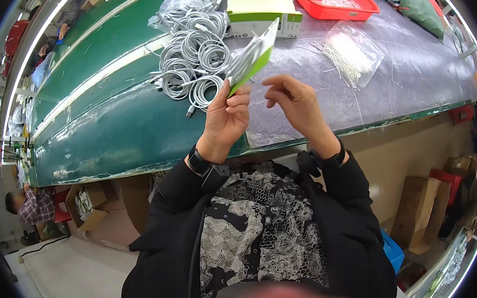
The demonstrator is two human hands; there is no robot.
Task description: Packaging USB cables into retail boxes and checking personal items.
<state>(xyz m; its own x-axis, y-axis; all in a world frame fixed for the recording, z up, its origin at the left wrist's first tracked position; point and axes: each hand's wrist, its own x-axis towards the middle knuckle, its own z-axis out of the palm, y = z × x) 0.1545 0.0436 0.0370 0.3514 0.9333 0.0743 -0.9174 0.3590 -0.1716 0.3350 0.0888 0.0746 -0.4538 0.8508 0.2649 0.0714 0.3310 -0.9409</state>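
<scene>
My left hand (228, 114) is closed on a green and white card (261, 63) with a coiled grey cable (244, 60) against it, raised over the table edge and tilted. To the right, my right hand (297, 100) hangs apart from the card, its fingers bent and spread, with nothing seen in them. Behind my left hand lies a heap of coiled grey cables (186, 61), some with their plugs showing.
A green and white carton (265, 23) stands behind the cables. At the back is a red basket (344, 13) of thin white strips. A clear bag of white ties (351, 52) lies to the right. Cardboard boxes (417, 211) stand on the floor at right.
</scene>
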